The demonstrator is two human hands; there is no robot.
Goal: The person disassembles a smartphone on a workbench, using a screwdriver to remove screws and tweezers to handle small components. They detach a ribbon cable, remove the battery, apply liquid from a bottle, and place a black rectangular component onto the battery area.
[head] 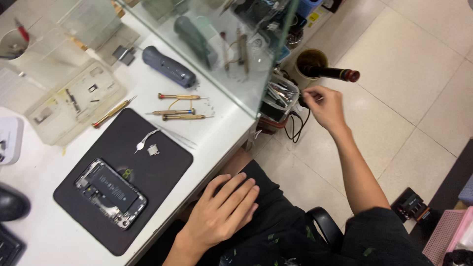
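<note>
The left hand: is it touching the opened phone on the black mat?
Apart. The head view shows the left hand resting on the person's lap, below the table edge, while the opened phone lies on the black mat.

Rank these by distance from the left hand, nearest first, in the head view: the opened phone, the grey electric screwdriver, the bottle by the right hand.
From the left hand, resting on the lap:
1. Opened phone, on the black mat to its left.
2. Grey electric screwdriver, farther back on the white table.
3. Bottle, far right, over the floor.
</note>
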